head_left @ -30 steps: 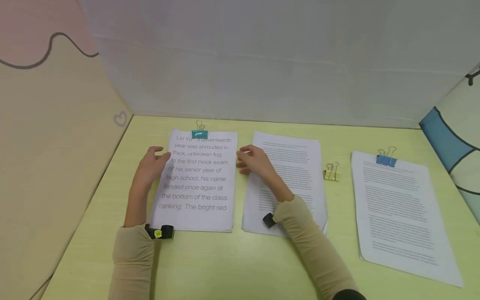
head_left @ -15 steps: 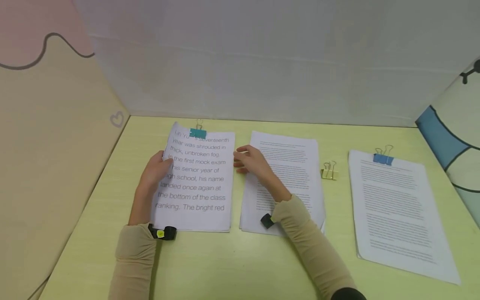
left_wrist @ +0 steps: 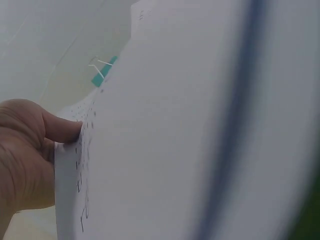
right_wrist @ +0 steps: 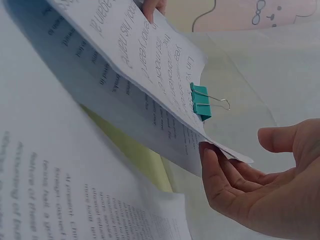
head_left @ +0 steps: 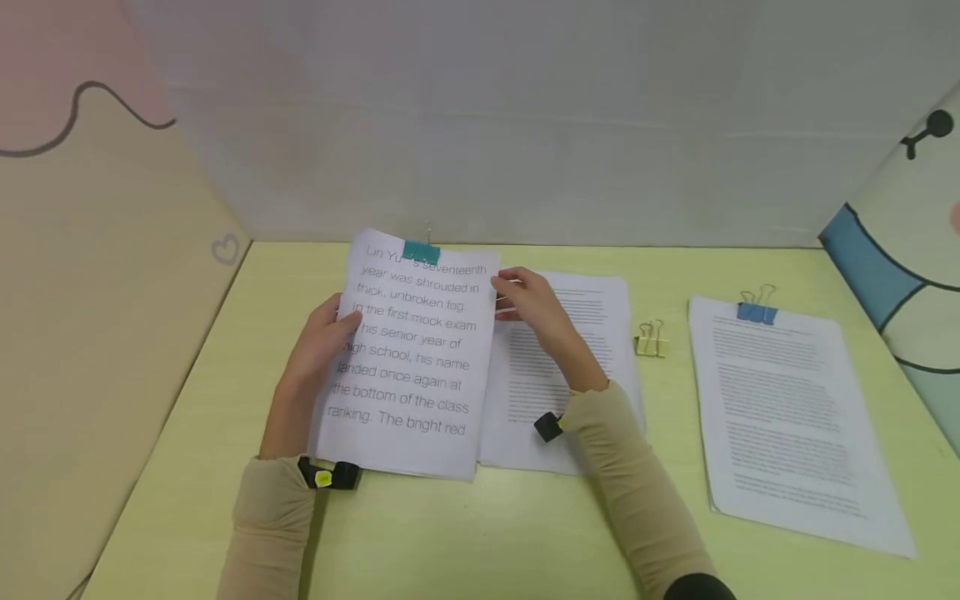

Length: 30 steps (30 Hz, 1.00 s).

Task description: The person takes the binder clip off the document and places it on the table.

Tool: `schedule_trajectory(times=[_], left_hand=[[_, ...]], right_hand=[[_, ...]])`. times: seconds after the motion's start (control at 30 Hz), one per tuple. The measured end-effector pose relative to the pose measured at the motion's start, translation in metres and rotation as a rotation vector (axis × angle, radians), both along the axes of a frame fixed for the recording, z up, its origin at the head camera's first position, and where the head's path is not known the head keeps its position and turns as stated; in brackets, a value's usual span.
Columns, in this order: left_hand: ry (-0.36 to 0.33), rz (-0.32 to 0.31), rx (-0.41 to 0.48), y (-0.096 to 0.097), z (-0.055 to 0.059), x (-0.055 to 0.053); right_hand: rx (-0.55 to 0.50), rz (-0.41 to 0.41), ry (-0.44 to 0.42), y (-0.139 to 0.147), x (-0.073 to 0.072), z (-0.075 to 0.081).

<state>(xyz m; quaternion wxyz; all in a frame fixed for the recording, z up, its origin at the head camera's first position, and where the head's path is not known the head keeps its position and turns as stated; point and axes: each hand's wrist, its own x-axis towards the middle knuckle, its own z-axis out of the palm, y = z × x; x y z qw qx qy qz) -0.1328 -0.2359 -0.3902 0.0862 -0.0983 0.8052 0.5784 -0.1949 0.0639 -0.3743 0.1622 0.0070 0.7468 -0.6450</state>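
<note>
A stack of large-print sheets (head_left: pixel 420 450) is raised off the table, with a teal binder clip (head_left: pixel 422 252) on its top edge. My left hand (head_left: pixel 315 346) grips its left edge, thumb over the top sheet and fingers hidden underneath. At the upper right corner is my right hand (head_left: pixel 546 317). In the right wrist view, the fingertips of that right hand (right_wrist: pixel 260 195) touch the stack's edge from below, and the thumb stands away from the paper. The stack's right side overlaps a small-print stack (head_left: pixel 555 383) lying on the table.
A gold binder clip (head_left: pixel 651 344) lies right of the small-print stack. Farther right, another stack of printed sheets (head_left: pixel 787 433) carries a blue binder clip (head_left: pixel 757 312). A white sheet wall (head_left: pixel 525 167) borders the back of the yellow table (head_left: pixel 420 542).
My left hand has taken hold of the large-print stack's left edge. The stack has risen and shifted right over the small-print stack. My right hand has moved slightly right and up.
</note>
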Motion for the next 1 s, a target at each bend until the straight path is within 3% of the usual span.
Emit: schedule_trajectory(times=[0.33, 0.63, 0.77, 1.0], left_hand=[[0.016, -0.051, 0.045, 0.035, 0.008, 0.0], [0.047, -0.063, 0.01, 0.038, 0.022, 0.006], [0.049, -0.089, 0.027, 0.04, 0.023, 0.007], [0.083, -0.146, 0.03, 0.05, 0.024, 0.008]], right_hand=[[-0.061, -0.183, 0.081, 0.042, -0.01, 0.015], [-0.123, -0.274, 0.133, 0.059, -0.012, 0.023], [-0.146, -0.265, 0.174, 0.06, -0.012, 0.024], [-0.101, -0.178, 0.297, 0.059, -0.009, 0.022]])
